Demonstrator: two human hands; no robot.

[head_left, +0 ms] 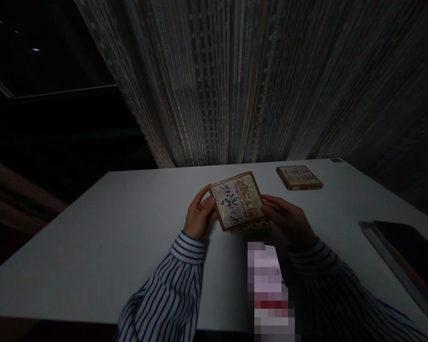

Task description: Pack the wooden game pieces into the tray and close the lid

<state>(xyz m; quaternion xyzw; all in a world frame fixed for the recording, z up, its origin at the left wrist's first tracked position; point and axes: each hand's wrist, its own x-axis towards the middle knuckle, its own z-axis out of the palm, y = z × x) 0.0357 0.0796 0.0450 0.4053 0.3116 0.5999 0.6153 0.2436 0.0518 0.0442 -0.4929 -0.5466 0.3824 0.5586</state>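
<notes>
Holding a flat square box lid with a brown wooden-looking frame and a printed cream label with dark brush characters (237, 200), both hands meet over the middle of the white rectangular desk (103, 237).

Head view, 1 frame, dim light:
- Left hand (199, 216): grip pinching the lid's left edge, thumb on the printed face, fingers curled behind.
- Right hand (288, 219): fingers stretched toward the lid's right lower edge and touching it; grip loosely closed on that edge, thumb hidden, so exact contact cannot be told.
- Lid is tilted, its near edge raised toward the camera, just above a row of small round tan pieces (252, 226) lying under its lower edge; their count is too dim to read.
- Both forearms wear white sleeves with dark blue stripes (178, 285).
- A 2nd flat square brown-framed box with a similar label (298, 176) lies flat on the desk, well apart, beyond the right hand.
- A dark flat rectangular slab with a pale rim (403, 259) rests at the desk's right edge.
- A striped grey curtain (257, 80) hangs behind the desk.
</notes>
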